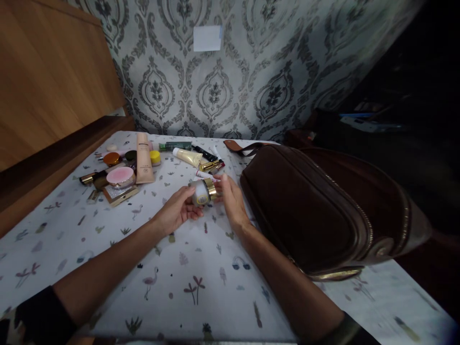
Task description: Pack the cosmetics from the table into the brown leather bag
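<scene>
My left hand is wrapped around a small pale jar lying on its side above the table. My right hand pinches the jar's gold lid with its fingertips. Both hands meet near the table's middle, just left of a large brown zippered bag.
Several cosmetics lie at the far left of the patterned tablecloth: a pink compact, a beige tube, a cream tube, gold lipsticks, small pots. A wooden headboard stands left; patterned wallpaper behind.
</scene>
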`<state>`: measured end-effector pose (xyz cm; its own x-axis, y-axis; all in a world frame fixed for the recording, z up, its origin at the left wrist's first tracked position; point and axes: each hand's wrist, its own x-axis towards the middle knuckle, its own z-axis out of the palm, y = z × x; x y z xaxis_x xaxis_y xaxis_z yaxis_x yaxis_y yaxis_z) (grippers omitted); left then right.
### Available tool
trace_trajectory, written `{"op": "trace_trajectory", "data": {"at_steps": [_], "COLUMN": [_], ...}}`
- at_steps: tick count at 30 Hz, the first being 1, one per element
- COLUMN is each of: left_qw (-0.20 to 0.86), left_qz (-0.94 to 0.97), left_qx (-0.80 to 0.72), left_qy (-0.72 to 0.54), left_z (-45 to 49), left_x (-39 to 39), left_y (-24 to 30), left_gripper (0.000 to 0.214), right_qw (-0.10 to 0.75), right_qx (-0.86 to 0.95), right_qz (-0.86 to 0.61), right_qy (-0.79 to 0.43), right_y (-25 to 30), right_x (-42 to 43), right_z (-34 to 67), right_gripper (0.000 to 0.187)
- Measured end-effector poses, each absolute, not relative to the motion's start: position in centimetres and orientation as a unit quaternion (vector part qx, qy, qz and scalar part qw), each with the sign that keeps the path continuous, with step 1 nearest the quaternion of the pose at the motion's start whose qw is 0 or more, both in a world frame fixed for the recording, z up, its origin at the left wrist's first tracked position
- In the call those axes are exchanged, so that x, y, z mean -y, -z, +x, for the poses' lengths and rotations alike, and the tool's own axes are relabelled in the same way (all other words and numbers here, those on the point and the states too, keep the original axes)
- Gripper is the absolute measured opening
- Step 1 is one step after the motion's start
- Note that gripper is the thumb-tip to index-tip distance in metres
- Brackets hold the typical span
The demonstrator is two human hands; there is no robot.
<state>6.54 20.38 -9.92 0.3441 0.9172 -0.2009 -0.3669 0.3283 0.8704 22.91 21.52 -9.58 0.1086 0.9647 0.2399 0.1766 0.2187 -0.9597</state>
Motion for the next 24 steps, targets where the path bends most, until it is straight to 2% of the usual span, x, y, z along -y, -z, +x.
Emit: {"op": "trace_trajectory", "data": {"at_steps": [5, 12, 19, 24], "left_qw": [0.719, 0.715, 0.685, 0.645], "left_qz": [0.406, 0.424, 0.457, 0.493], "left_qx": [-0.36, -0.358, -0.361, -0.373], "left_qy": [-0.435, -0.425, -0.438, -0.449], "left_z": [6.8, 6.9, 7.0, 6.9], "left_x": [-20.1, -19.7, -19.4, -19.2], "left_y": [9.7, 9.4, 9.4, 9.3], "left_gripper": [0.05, 0.055, 0.056, 0.068], "right_qw": [0.485, 0.414, 0.438, 0.471], "right_qx": [0.623, 0.656, 0.639, 0.625], "right_qz": [-0.51, -0.542, -0.537, -0.51], "right_qy": [-0.341, -0.322, -0.333, -0.358], "right_y": [9.0, 8.4, 8.7, 9.1], "right_x": [-21.0, -20.6, -20.8, -20.8], "right_z": [22.8, 23.0, 22.9, 22.8], "right_gripper": [0.059, 0.072, 0.071, 0.062]}}
